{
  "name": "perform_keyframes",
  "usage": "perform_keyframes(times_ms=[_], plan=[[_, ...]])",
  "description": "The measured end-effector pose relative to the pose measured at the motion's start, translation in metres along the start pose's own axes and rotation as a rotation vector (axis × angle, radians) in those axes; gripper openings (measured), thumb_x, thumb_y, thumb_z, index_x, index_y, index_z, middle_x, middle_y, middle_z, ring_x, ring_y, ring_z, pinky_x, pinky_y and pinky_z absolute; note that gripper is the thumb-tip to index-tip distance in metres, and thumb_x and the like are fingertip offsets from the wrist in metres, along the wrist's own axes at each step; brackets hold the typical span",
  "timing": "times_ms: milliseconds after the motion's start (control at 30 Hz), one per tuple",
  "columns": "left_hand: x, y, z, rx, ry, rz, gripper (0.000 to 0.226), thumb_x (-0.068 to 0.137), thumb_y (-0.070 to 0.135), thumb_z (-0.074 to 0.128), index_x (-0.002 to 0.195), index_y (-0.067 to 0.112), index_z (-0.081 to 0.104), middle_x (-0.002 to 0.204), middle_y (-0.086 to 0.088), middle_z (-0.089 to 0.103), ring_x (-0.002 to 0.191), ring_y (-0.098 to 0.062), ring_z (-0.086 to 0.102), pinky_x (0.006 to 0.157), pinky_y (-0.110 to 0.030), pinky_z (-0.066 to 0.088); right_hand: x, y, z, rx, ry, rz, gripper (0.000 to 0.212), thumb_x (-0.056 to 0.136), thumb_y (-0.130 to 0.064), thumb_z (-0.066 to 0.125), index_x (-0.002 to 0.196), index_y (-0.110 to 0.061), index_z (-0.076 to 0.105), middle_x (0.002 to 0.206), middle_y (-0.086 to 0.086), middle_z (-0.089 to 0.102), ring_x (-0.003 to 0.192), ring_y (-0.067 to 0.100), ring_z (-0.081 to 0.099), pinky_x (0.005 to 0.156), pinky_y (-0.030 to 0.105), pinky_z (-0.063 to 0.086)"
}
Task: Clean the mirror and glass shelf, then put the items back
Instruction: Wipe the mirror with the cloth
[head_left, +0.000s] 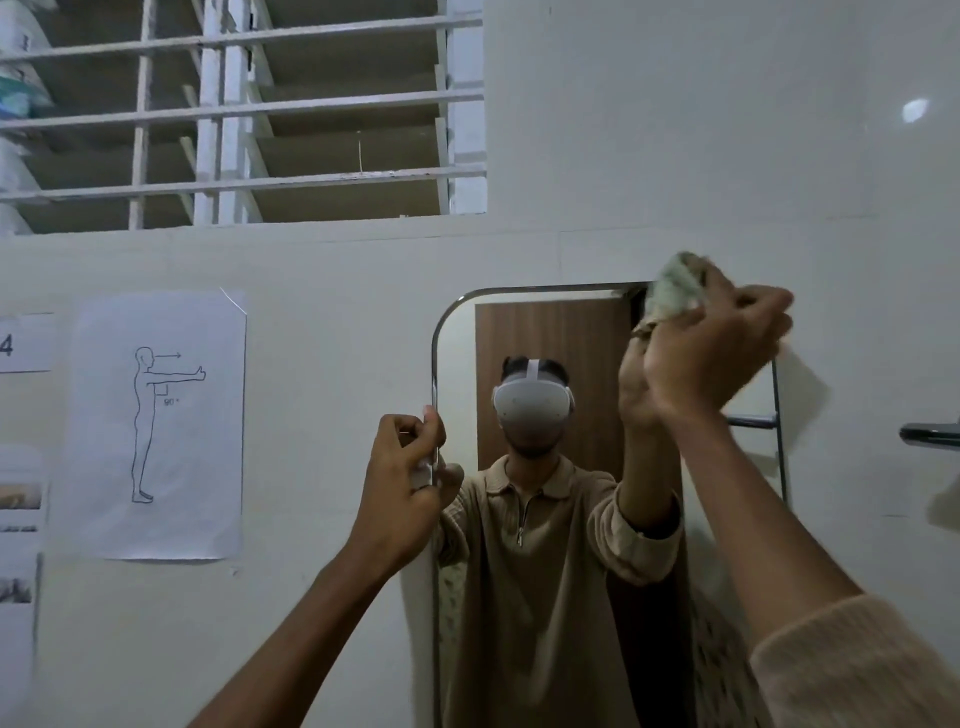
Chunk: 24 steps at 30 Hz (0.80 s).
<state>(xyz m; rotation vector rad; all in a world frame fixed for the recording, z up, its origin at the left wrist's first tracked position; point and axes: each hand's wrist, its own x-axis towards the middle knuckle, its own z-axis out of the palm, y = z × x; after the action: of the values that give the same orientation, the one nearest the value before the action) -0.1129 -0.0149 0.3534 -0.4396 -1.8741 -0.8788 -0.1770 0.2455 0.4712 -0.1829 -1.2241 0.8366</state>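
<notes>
A tall mirror (587, 332) with rounded corners and a thin metal frame hangs on the white wall. My right hand (722, 343) is raised to its top right corner, shut on a crumpled pale green cloth (675, 291) that presses against the glass. My left hand (402, 478) grips the mirror's left edge, with a small white object partly hidden in the fingers. The mirror reflects a person with a white headset and both arms. The glass shelf is out of view.
A paper sheet with a standing-figure drawing (158, 423) is taped to the wall left of the mirror, with more papers (21, 467) at the far left. A barred louvre window (244, 114) sits above. A dark metal fitting (930, 434) sticks out at the right edge.
</notes>
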Motion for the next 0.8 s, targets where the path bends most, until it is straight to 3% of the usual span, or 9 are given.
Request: perform_keyframes(times_ms=[67,133,200,300,400,467,567,700,800], plan=[[0.002,-0.003,0.001,-0.018,-0.006,-0.003,0.059,0.079,-0.018,0.055,0.134,0.004,0.055,0.111,-0.008,0.043,0.101,-0.005,0.049,0.074,-0.004,0.043,0.0,0.011,0.001,-0.02,0.06,0.161,0.048,0.087,-0.021,0.039,0.124,-0.028,0.068,0.12,0.012,0.052,0.107,0.034,0.051,0.089,0.042,0.045],[0.002,-0.004,0.001,-0.027,0.01,0.009,0.057,0.08,-0.017,0.054,0.132,0.006,0.055,0.11,-0.008,0.045,0.1,-0.005,0.049,0.077,-0.009,0.045,-0.013,0.002,0.004,-0.015,0.052,0.147,0.052,0.084,-0.018,0.035,0.125,-0.026,0.066,0.12,0.013,0.051,0.107,0.034,0.05,0.09,0.043,0.046],[0.001,-0.008,0.001,-0.038,0.02,0.012,0.058,0.083,-0.014,0.053,0.137,0.008,0.053,0.111,-0.006,0.048,0.102,-0.012,0.051,0.081,-0.013,0.046,-0.035,-0.02,0.007,0.019,-0.042,-0.051,0.055,0.085,-0.024,0.031,0.131,-0.026,0.061,0.119,0.013,0.051,0.104,0.031,0.049,0.087,0.035,0.04],[-0.005,-0.011,0.002,-0.129,0.056,-0.025,0.065,0.085,-0.016,0.05,0.143,0.014,0.05,0.117,-0.003,0.053,0.108,-0.01,0.055,0.085,-0.007,0.047,-0.077,-0.057,0.012,0.052,-0.268,-0.461,0.053,0.084,-0.025,0.039,0.133,-0.032,0.057,0.112,0.01,0.051,0.096,0.023,0.044,0.081,0.026,0.03],[-0.015,-0.011,0.004,-0.284,0.166,-0.099,0.06,0.083,-0.018,0.048,0.133,0.012,0.06,0.119,0.0,0.063,0.11,-0.01,0.063,0.091,-0.015,0.052,-0.12,-0.074,0.017,0.023,-0.514,-0.766,0.05,0.085,-0.029,0.057,0.135,-0.029,0.057,0.114,0.009,0.052,0.097,0.025,0.047,0.084,0.036,0.044],[-0.021,-0.016,0.006,-0.38,0.228,-0.16,0.059,0.081,-0.019,0.044,0.127,0.011,0.064,0.115,-0.002,0.069,0.107,-0.011,0.066,0.092,-0.021,0.055,-0.148,-0.063,0.012,0.025,-0.604,-0.841,0.052,0.085,-0.031,0.059,0.137,-0.025,0.056,0.118,0.01,0.052,0.1,0.028,0.048,0.083,0.043,0.046],[-0.032,-0.026,0.006,-0.468,0.278,-0.26,0.049,0.084,-0.017,0.043,0.113,0.011,0.07,0.101,-0.004,0.074,0.095,-0.017,0.071,0.081,-0.024,0.059,-0.191,-0.028,-0.007,0.033,-0.613,-0.896,0.056,0.089,-0.031,0.053,0.144,-0.023,0.052,0.122,0.01,0.049,0.104,0.03,0.048,0.086,0.046,0.045],[-0.054,-0.038,0.009,-0.357,0.3,-0.295,0.042,0.081,-0.014,0.045,0.098,0.015,0.071,0.09,-0.004,0.072,0.084,-0.019,0.069,0.078,-0.034,0.061,-0.242,0.021,-0.035,0.045,-0.618,-0.94,0.058,0.09,-0.031,0.052,0.147,-0.021,0.05,0.125,0.011,0.047,0.105,0.031,0.051,0.088,0.049,0.046],[-0.071,-0.043,0.013,-0.251,0.304,-0.265,0.038,0.082,-0.013,0.053,0.098,0.016,0.071,0.092,0.002,0.072,0.084,-0.01,0.067,0.078,-0.028,0.06,-0.274,0.05,-0.055,0.081,-0.708,-0.995,0.059,0.087,-0.032,0.062,0.144,-0.022,0.052,0.128,0.009,0.051,0.108,0.029,0.055,0.09,0.048,0.047]])
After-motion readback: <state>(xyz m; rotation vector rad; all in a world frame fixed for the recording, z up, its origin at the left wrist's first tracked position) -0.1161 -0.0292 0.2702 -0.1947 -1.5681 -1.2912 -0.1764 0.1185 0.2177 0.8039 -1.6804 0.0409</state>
